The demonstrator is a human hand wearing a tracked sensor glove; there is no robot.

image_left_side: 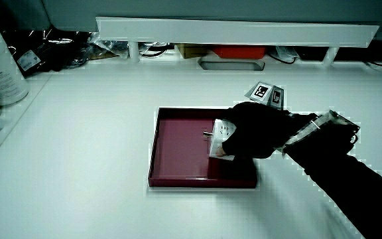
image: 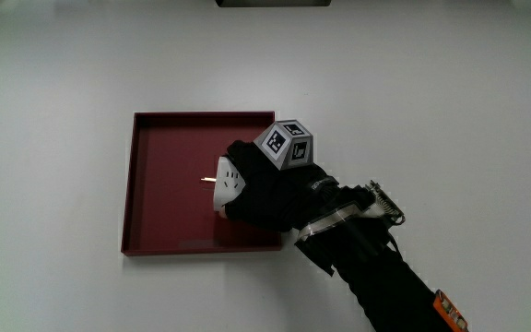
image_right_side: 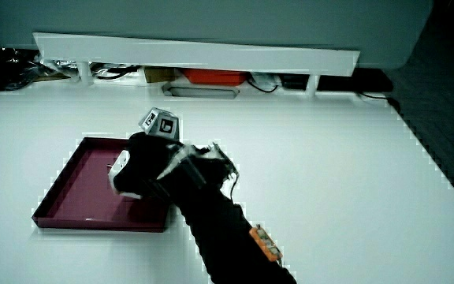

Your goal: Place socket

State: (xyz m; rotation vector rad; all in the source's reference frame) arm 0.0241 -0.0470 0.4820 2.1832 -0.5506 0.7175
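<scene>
Hand (image: 265,189) grips socket (image: 228,184) over tray (image: 169,198) on table (image: 431,111).

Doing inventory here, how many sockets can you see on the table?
1: the white socket is held in the hand over the dark red tray. Others could be hidden under the hand.

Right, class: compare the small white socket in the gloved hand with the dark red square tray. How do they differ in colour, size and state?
The small white socket is pale, while the dark red square tray is deep maroon. The socket is far smaller than the tray and fits easily within its rim. The socket is gripped by the hand, while the tray lies flat and untouched on the white table. The socket sits over the tray's floor.
</scene>
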